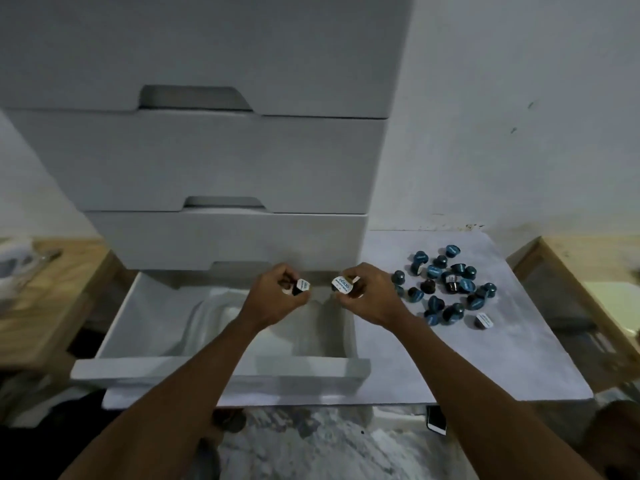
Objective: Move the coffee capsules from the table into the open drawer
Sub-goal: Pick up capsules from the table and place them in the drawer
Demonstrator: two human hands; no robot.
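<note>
Forearms (180,393) reach over the drawer (121,370). The left hand (277,301) pinches a capsule (301,286) and the right hand (372,294) a second capsule (342,285), both above the drawer's back. The pile (446,285) lies on the table (502,358), right of the drawer. Capsules look light, stiff and smooth. They are probably best pinched round the body, sparing the foil lid.

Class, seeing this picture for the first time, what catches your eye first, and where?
The left hand and right hand meet over the open drawer at the centre, each pinching a coffee capsule. To their right, a cluster of blue capsules lies scattered on the pale table.
</note>
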